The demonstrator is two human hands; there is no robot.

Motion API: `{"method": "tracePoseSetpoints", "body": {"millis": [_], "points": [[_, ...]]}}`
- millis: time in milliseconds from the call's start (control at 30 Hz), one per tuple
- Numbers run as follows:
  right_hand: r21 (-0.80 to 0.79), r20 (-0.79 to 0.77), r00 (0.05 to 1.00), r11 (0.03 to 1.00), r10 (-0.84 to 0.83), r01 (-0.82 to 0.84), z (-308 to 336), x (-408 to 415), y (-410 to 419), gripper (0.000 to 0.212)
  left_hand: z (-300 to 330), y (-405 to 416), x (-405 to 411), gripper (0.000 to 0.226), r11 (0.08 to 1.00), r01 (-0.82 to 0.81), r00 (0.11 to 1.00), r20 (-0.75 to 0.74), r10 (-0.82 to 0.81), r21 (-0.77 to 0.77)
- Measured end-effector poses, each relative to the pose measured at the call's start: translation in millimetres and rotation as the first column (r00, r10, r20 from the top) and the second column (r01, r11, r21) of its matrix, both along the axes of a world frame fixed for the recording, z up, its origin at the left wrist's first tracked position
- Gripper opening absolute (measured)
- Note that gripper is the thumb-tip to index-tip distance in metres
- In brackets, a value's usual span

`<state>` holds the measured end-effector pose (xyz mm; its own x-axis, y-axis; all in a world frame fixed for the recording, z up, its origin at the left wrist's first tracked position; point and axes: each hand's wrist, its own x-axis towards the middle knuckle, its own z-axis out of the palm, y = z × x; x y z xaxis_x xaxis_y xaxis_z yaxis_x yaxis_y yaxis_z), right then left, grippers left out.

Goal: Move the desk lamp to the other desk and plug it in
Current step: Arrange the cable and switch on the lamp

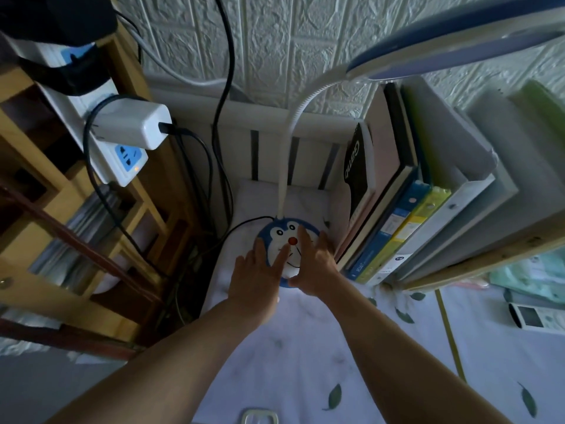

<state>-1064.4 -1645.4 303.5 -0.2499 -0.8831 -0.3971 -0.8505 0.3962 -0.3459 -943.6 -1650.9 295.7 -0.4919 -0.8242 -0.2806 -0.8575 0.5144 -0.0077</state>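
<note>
The desk lamp has a round blue cartoon-face base [286, 232] with a red nose button, a white bendy neck [289, 139] and a blue-and-white head [452, 44] at the top right. The base rests on a white leaf-print cloth [305, 347]. My left hand [260, 270] lies on the base's left side, its index finger reaching toward the red button. My right hand [315, 264] rests on the base's right side, fingers spread. A black cord [244, 224] leaves the base to the left. A white power strip [122, 160] hangs on the wooden shelf, with a white adapter [134, 127] plugged in.
Books and folders [397, 215] stand packed to the right of the lamp base. A wooden shelf unit [61, 209] rises on the left, with several black cables [223, 87] hanging by the wall. A white remote [535, 319] lies at the far right.
</note>
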Motion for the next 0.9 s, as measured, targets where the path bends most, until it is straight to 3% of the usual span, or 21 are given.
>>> {"method": "tracePoseSetpoints", "body": {"millis": [533,700,900], "points": [[-0.129,-0.025,0.998,0.990,-0.065,0.061,-6.0,28.1,24.4,0.101,0.8,8.4,19.8,0.076,0.999,-0.001,0.997,-0.082,-0.002,-0.034],[-0.251,-0.057,0.996,0.965,0.070,-0.082,-9.0,38.5,39.4,0.089,3.4,11.7,24.9,0.078,0.996,0.044,0.991,-0.124,-0.053,-0.075],[-0.242,-0.131,0.984,0.959,0.120,-0.149,-7.8,39.2,41.6,0.088,3.1,12.8,30.5,0.072,0.996,0.062,0.985,-0.155,-0.072,-0.066]]}}
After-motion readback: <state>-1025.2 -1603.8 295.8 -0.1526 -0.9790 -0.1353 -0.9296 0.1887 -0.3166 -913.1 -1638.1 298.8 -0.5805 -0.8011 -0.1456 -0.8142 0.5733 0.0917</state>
